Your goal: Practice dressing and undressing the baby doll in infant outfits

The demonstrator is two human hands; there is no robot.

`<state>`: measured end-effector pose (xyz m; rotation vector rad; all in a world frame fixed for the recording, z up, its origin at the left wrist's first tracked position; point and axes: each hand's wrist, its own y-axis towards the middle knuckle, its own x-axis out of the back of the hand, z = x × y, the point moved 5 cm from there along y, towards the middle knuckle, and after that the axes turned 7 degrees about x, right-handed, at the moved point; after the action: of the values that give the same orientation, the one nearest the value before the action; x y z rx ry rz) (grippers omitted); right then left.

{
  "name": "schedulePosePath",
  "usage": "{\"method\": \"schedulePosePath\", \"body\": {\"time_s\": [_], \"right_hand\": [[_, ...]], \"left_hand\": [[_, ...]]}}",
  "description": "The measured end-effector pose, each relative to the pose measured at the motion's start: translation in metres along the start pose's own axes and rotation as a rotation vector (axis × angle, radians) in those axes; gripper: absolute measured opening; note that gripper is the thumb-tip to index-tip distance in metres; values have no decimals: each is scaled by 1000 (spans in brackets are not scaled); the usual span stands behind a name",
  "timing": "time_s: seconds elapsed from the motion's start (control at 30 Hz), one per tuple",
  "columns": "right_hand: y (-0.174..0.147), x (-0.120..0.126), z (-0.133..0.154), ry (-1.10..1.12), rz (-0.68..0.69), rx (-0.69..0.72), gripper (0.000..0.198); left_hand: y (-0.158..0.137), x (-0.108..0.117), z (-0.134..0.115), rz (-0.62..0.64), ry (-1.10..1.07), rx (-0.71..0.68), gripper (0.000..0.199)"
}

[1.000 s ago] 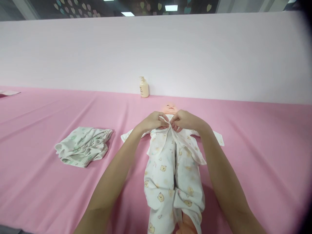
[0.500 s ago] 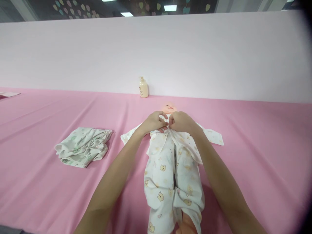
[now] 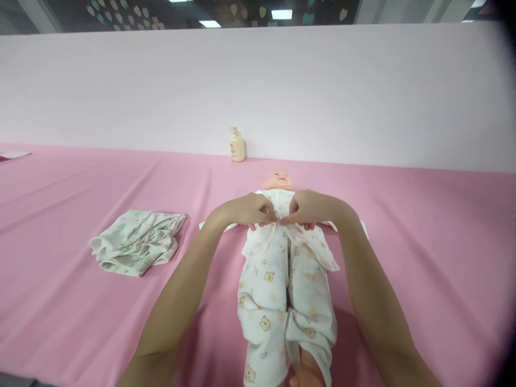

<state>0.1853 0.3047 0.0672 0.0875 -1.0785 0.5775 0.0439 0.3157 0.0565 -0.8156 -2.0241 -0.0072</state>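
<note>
A baby doll lies on its back with its head away from me, dressed in a white printed top and white trousers with bear faces. Over the doll's chest, my left hand pinches the front edge of the top. My right hand meets it at the middle, thumb and finger closed on the other front edge. The fingertips of both hands nearly touch. Below them the two front flaps spread apart over the trousers. One bare foot of the doll shows from a trouser leg at the bottom.
A folded white and green printed cloth lies to the left on the pink sheet. A cream pump bottle stands at the back against the white wall. A pale flat item lies at the far left edge.
Both hands have shifted slightly down the doll's chest, wrists raised and elbows turned outward. The collar of the top now shows above them. The doll and the cloth stay in place.
</note>
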Motion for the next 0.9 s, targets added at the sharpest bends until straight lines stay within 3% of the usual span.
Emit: {"method": "schedulePosePath", "body": {"time_s": [0.2, 0.43, 0.6, 0.9], "right_hand": [[3, -17, 7, -149, 113, 10, 28], [-3, -16, 14, -283, 49, -23, 23], [-1, -20, 13, -271, 32, -24, 28], [-9, -7, -2, 40, 126, 84, 10]], "left_hand": [[-1, -8, -4, -13, 109, -42, 20], [-3, -3, -11, -12, -55, -138, 14], [-8, 7, -14, -26, -318, -188, 18], [5, -5, -8, 52, -276, -133, 19]]}}
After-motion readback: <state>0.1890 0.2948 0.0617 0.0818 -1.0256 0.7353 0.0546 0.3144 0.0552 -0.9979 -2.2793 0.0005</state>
